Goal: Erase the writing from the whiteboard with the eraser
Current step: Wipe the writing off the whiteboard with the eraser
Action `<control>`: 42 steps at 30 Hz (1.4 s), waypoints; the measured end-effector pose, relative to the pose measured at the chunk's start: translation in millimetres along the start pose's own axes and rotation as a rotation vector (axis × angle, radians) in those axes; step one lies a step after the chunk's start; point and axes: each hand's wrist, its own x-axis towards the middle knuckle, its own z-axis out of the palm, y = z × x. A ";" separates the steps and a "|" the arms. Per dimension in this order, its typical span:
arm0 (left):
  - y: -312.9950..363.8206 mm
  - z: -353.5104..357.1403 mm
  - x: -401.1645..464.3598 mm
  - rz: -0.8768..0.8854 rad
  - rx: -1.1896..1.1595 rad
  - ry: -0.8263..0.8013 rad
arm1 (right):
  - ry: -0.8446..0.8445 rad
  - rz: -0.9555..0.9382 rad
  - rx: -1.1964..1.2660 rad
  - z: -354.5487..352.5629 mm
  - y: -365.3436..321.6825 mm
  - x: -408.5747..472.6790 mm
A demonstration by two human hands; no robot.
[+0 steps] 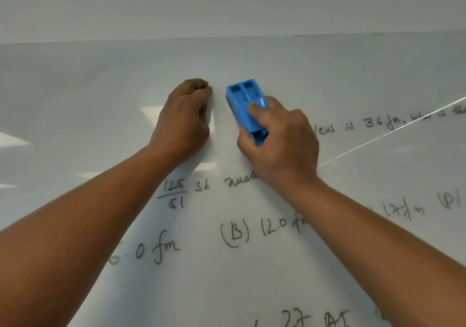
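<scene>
A blue plastic eraser lies flat against the whiteboard, gripped by my right hand with the thumb across its back. My left hand rests on the board just left of the eraser, fingers curled, holding nothing. Black handwriting covers the board: part of a line to the right of my right hand, "125/51 Sb" below my hands, answer options such as "(B) 12.0" lower down. My forearms hide parts of the writing. The board around and left of my hands is bare.
The whiteboard's top edge runs across the view, with plain wall above it. A thin bright line slants across the board at the right. Light reflections show on the board at the left.
</scene>
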 end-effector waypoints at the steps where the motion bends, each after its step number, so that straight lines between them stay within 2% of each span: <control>1: 0.0 0.2 0.6 -0.009 -0.006 0.008 | -0.038 -0.062 0.009 2.4 -5.9 -5.1; 3: -2.2 -1.6 0.7 -0.014 -0.037 0.018 | -0.024 -0.040 0.007 -4.8 6.5 0.2; 6: -7.9 -7.5 1.2 -0.006 -0.113 0.014 | 0.060 0.150 -0.066 -13.8 27.1 12.6; 7: -8.4 -8.7 2.7 -0.006 -0.127 0.015 | 0.071 0.150 -0.100 -10.9 20.1 11.7; 11: -16.6 -13.8 3.7 -0.050 -0.141 0.026 | -0.007 -0.074 -0.105 23.4 -45.6 -10.1; 13: -19.1 -15.1 4.2 -0.059 -0.144 0.023 | -0.009 -0.103 -0.064 29.2 -52.6 -11.8; 16: -14.7 -10.6 2.1 -0.031 -0.124 0.005 | -0.008 -0.114 -0.091 14.0 -30.4 -4.0; 22: 3.4 2.1 1.9 -0.031 -0.078 -0.004 | 0.145 0.253 -0.052 -23.5 53.7 21.3; 27: 32.7 20.4 12.1 0.032 -0.054 -0.011 | 0.035 0.025 0.000 -24.7 55.1 8.3; 29: 44.8 28.0 13.0 0.053 -0.075 -0.003 | 0.044 0.127 -0.013 -41.6 87.4 14.1; 31: 58.6 37.6 13.7 0.073 -0.086 -0.007 | 0.120 0.289 -0.019 -60.6 119.4 21.4; 32: 64.5 42.0 15.1 0.076 -0.086 -0.005 | 0.153 0.310 -0.019 -61.6 125.4 22.7; 34: 77.9 50.8 22.0 0.066 -0.087 0.009 | 0.139 0.199 -0.012 -52.2 113.3 19.1; 36: 94.4 59.8 30.1 0.046 -0.091 0.018 | 0.043 0.036 0.036 -46.1 101.1 7.7; 38: 97.6 62.3 31.9 0.031 -0.088 0.018 | 0.013 -0.005 0.054 -53.3 112.2 7.4; 42: 99.3 64.7 30.9 0.046 -0.094 0.012 | 0.144 0.301 -0.028 -84.0 172.9 28.7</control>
